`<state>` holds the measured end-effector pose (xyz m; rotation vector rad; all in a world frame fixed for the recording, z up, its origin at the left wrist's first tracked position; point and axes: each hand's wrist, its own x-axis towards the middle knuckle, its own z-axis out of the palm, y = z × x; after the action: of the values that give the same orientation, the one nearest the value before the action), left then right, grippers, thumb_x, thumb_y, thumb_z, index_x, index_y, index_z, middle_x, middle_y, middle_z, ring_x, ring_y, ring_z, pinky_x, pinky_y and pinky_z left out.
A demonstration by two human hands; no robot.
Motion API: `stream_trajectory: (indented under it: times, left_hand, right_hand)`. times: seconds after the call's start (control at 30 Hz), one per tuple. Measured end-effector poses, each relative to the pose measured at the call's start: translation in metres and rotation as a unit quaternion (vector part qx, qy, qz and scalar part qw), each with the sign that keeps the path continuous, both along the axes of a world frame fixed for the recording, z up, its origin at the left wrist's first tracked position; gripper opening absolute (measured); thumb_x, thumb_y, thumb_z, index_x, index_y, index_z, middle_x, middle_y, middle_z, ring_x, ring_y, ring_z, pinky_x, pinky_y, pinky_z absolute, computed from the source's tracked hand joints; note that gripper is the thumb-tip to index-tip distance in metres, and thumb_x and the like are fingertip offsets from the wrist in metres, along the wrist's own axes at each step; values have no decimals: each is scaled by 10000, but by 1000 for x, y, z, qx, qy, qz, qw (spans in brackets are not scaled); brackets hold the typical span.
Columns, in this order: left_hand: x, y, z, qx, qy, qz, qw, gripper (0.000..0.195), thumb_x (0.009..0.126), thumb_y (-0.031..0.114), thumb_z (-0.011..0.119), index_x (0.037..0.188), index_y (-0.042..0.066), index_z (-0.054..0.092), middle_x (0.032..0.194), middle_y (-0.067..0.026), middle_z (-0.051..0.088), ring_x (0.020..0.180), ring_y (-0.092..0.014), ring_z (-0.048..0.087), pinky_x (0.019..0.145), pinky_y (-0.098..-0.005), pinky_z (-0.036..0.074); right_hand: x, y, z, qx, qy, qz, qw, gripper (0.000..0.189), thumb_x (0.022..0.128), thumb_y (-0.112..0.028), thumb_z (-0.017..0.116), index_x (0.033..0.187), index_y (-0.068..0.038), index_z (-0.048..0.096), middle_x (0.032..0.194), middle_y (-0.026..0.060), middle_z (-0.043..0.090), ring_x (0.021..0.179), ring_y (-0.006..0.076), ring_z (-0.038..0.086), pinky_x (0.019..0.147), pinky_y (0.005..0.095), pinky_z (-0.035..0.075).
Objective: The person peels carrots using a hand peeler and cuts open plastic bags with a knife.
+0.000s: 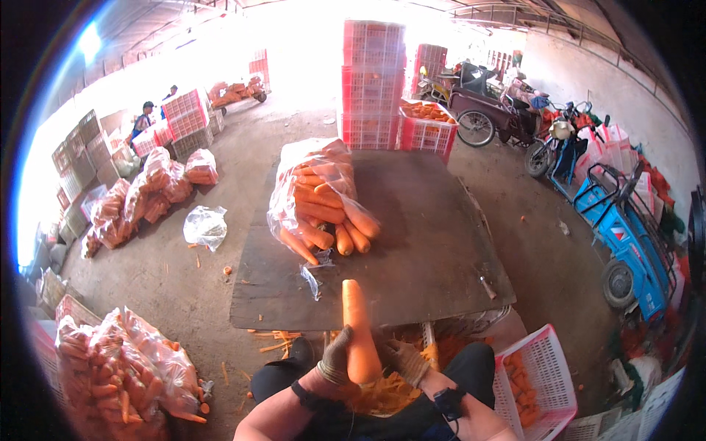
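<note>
A large orange carrot [356, 331] points away from me above the near edge of the table. My left hand [335, 358], in a knit work glove, is closed around its lower part. Just right of the carrot is my gloved right hand [405, 358], its fingers curled and dim; whether it holds a tool I cannot tell. Beneath both hands lie orange peelings [389, 392] between my knees. On the dark tabletop [419, 220] an opened clear plastic bag [284, 182] spills several carrots [320, 206] towards me. A small handled tool [487, 288] rests near the right corner.
A pink-and-white plastic crate [543, 369] holding carrots stands by my right knee. Bagged carrots [118, 369] lie at my left. Stacked crates [372, 82] rise behind the table. A blue cargo tricycle [629, 237] is parked at right. A person [142, 122] is far off at left.
</note>
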<state>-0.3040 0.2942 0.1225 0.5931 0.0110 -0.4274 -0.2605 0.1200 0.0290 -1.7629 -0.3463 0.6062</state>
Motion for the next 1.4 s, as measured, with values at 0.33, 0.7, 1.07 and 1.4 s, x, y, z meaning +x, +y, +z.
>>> stream_trajectory:
  times: [0.33,0.7,1.07,1.4]
  left_hand:
    - [-85,0,52,293,-189,-84,933,802,729,430,731,1307,-4,382,1175,-76,535,1070,-190,521,932,-332,416]
    - [-131,-55,1,196,-88,-54,975,976,746,568,599,1390,-64,227,1376,-186,386,1237,-275,415,1034,-367,319]
    - [-75,-54,13,24,-8,108,994,914,699,735,512,1269,32,384,1206,-154,470,1116,-308,435,959,-417,311]
    - [-66,-88,5,245,49,190,950,748,729,689,529,1024,2,506,855,-76,547,762,-199,523,697,-310,422]
  right_hand:
    - [-104,12,97,325,38,59,943,286,926,-293,520,1149,-117,555,1071,53,619,1019,132,543,852,299,443]
    - [-116,-32,-25,265,105,60,957,253,929,-273,519,1059,-68,591,1002,56,585,934,127,541,788,244,455]
    - [-104,-21,9,453,390,95,796,251,908,-308,557,1038,-98,600,894,16,590,707,63,518,546,187,402]
    - [-82,-32,-32,231,219,121,940,316,942,-281,465,1207,-131,552,1000,45,599,814,128,565,667,244,445]
